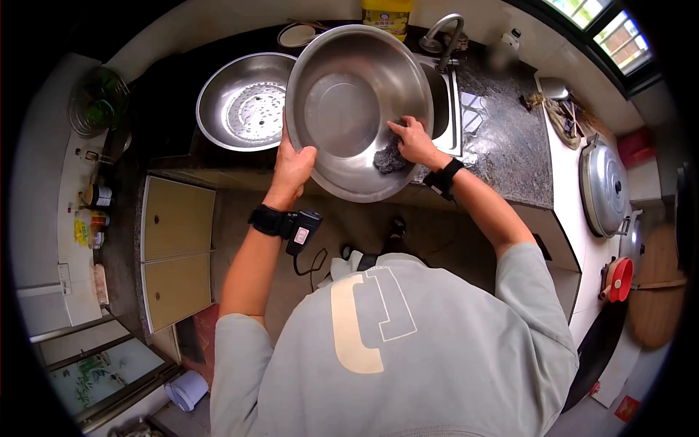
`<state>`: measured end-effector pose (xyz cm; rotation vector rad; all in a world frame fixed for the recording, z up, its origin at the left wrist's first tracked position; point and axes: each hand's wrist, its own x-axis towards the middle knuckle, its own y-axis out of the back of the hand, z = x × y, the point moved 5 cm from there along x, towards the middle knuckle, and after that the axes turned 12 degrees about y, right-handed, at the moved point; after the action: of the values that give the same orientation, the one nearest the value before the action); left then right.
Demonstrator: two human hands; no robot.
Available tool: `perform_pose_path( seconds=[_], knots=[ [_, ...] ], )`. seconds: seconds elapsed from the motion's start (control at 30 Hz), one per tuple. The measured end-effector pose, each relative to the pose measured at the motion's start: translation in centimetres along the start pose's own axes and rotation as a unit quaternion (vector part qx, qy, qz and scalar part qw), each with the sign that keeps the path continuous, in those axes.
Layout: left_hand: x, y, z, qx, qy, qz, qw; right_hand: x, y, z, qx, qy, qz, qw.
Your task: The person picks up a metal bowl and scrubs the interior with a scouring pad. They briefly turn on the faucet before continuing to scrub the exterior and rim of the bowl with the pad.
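A large stainless steel basin is tilted up in front of me, its inside facing me. My left hand grips its lower left rim, with the thumb on the inner side and the other fingers mostly hidden behind. At the basin's lower right, my right hand presses a dark grey, rough-textured scrubber against the inner wall. Its fingertips partly cover the scrubber. A second metal basin stands to the left, with water drops on its bottom.
Behind the tilted basin are the sink, a curved faucet and a yellow jug. Dark stone countertop runs right. A lidded metal pot stands farther right. Cabinet doors are below left.
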<state>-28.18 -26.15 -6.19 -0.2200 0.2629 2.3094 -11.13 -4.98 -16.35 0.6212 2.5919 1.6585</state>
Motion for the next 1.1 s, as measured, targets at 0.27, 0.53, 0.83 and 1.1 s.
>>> perform_pose_path(
  seconds=[0.27,0.53,0.83,1.1],
  knots=[
    [1.0,-8.5,-0.7,0.025,-0.003,-0.047,0.999,-4.2,-4.1,-4.1,0.266,-0.042,-0.107,0.957],
    [2.3,-12.0,-0.9,0.041,-0.001,-0.04,0.998,-7.0,-3.7,3.8,0.043,-0.018,-0.134,0.99],
    [1.8,-14.2,0.4,0.103,-0.013,-0.014,0.994,-8.0,-0.2,8.3,-0.038,0.089,0.028,0.995],
    [1.8,-16.3,2.4,0.165,-0.067,-0.028,0.984,-6.8,-3.5,1.6,0.306,0.093,-0.037,0.947]
  ],
)
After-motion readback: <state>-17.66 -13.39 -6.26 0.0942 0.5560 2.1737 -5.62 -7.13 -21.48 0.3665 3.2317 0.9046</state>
